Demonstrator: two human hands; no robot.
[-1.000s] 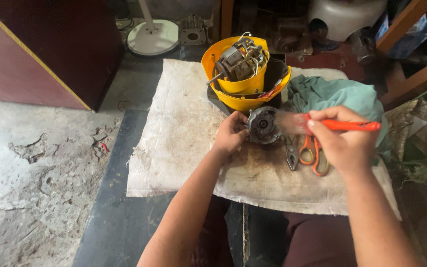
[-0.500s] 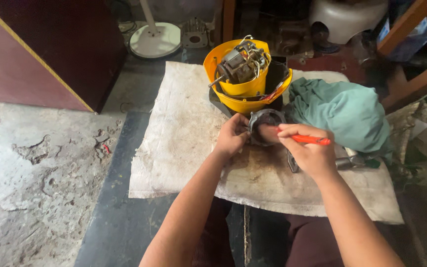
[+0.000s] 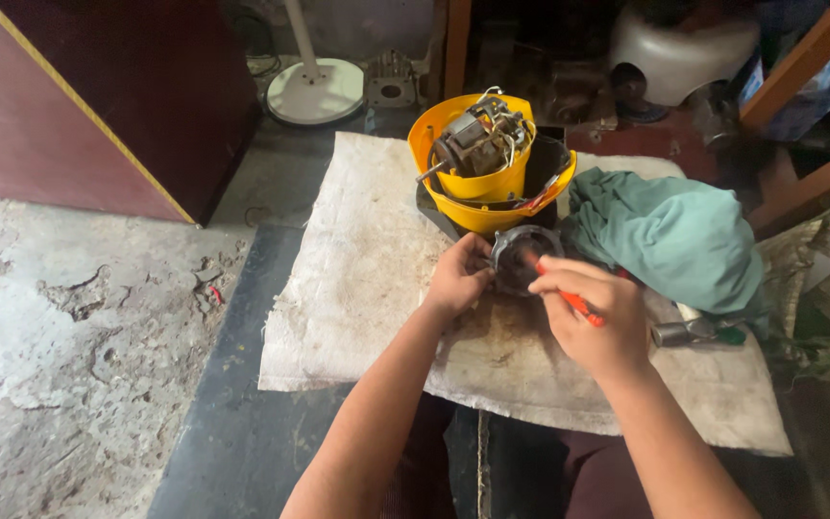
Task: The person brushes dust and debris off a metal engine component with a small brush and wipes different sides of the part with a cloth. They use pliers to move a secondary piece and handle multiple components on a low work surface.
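Observation:
My left hand (image 3: 459, 276) grips the left rim of a round grey metal motor part (image 3: 523, 256) that rests on a stained white cloth (image 3: 367, 269). My right hand (image 3: 590, 317) is closed around a red-handled tool (image 3: 578, 306), whose tip points into the middle of that part. The tool's tip is hidden behind my fingers. Just beyond stands a yellow plastic housing (image 3: 487, 183) with a wired motor (image 3: 476, 142) sitting in it.
A crumpled green cloth (image 3: 670, 235) lies to the right, with a metal tool (image 3: 692, 331) below it. A dark red cabinet (image 3: 98, 106) fills the left side. A white fan base (image 3: 317, 89) and wooden beams (image 3: 804, 58) stand at the back.
My right hand has moved left and down with the red-handled tool, from beside the motor part to over it. The orange-handled pliers seen earlier are now covered. The camera has shifted slightly.

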